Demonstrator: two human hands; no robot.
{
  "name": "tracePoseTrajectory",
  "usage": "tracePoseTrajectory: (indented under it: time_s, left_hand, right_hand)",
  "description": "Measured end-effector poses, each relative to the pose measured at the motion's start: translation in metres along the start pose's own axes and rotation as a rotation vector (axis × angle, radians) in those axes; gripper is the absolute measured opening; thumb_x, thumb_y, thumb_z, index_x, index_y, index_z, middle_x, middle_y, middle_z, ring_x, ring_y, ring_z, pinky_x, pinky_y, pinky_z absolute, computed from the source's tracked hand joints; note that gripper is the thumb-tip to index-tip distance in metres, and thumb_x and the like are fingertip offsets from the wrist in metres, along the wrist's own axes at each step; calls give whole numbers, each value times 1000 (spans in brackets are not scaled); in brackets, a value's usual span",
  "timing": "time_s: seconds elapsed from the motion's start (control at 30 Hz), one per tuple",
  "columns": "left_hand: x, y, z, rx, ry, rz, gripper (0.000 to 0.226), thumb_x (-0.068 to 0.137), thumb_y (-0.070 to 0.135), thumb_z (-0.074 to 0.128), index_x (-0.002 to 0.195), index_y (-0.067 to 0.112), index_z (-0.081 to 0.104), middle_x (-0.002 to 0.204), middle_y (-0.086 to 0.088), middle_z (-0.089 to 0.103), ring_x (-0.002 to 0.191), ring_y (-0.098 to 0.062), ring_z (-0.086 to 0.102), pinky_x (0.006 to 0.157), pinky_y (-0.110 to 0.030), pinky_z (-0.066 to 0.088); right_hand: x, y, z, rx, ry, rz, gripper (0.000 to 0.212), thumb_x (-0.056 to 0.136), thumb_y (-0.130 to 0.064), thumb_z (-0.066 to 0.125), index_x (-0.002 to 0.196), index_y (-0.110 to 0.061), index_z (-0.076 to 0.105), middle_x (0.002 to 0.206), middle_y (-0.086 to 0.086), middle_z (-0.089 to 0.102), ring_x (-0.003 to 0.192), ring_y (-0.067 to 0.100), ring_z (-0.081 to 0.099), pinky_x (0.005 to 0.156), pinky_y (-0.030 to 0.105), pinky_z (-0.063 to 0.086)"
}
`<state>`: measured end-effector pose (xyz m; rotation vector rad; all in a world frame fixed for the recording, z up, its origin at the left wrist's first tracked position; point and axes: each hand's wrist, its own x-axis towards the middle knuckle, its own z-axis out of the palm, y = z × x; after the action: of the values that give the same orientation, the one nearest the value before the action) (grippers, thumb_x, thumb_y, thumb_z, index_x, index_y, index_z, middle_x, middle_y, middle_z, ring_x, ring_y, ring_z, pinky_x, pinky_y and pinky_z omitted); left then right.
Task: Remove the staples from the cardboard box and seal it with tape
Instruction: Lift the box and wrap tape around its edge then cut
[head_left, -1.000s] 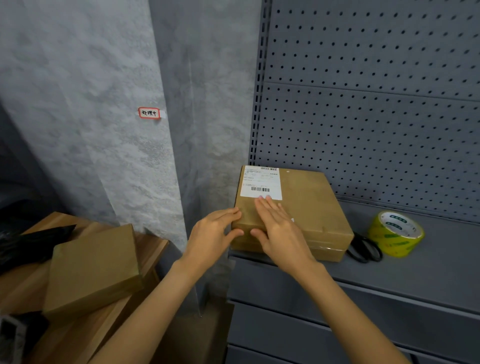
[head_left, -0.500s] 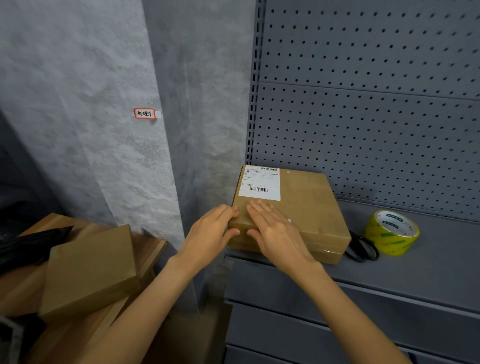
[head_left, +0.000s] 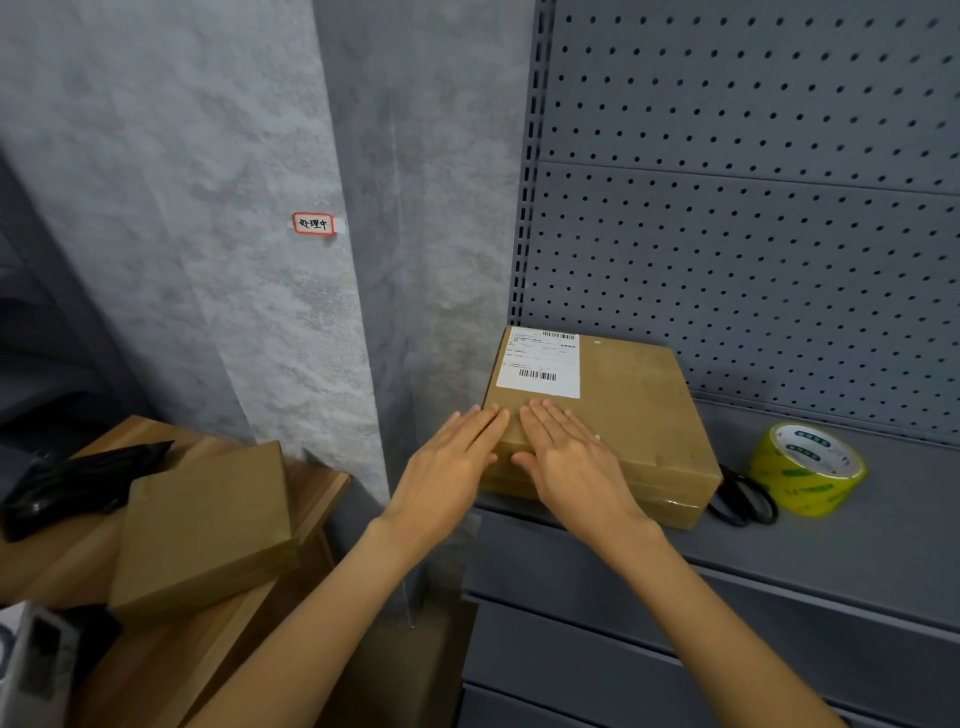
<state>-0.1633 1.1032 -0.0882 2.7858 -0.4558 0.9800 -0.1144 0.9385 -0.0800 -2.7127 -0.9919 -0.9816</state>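
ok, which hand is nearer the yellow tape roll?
Right. The right hand lies flat on the cardboard box, on the side toward the yellow tape roll. The left hand is at the box's far left edge.

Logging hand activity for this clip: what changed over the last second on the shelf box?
The left hand let go of the cardboard box's near-left corner and straightened flat. The right hand slid slightly toward the near edge, staying flat on top. Box, tape roll and scissors stayed put.
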Motion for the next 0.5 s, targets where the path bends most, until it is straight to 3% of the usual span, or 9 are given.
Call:
tracePoseTrajectory:
  time_s: [0.1, 0.27, 0.37, 0.5]
  left_hand:
    - [1, -1, 2, -39, 24, 14, 53, 73, 5, 79, 124, 5, 61, 127, -10, 62, 118, -23, 59, 102, -39, 41]
    - [4, -3, -6, -158, 78, -29, 46, 68, 10, 83, 112, 10, 70, 114, -4, 69, 106, -18, 66, 75, -33, 60]
    - [2, -4, -5, -155, 107, -27, 43, 66, 11, 85, 107, 10, 72, 110, -4, 71, 102, -17, 68, 77, -29, 57]
    - [5, -8, -3, -175, 102, -57, 41, 65, 10, 85, 104, 10, 73, 106, -4, 72, 98, -18, 69, 76, -34, 60]
  right_hand:
    - [0, 2, 2, 8, 13, -6, 59, 68, -31, 85, 115, -1, 68, 114, 15, 69, 108, 25, 67, 93, 39, 49]
    - [-3, -3, 4, 64, 46, 47, 58, 66, -29, 87, 113, -1, 69, 113, 15, 70, 106, 25, 67, 93, 41, 51]
    - [-8, -3, 2, 91, 92, 51, 55, 65, -27, 87, 111, -2, 70, 112, 15, 70, 105, 25, 68, 93, 42, 50]
    - [-3, -1, -2, 169, 66, 76, 52, 60, -26, 90, 105, -3, 73, 106, 12, 73, 101, 23, 70, 89, 42, 52]
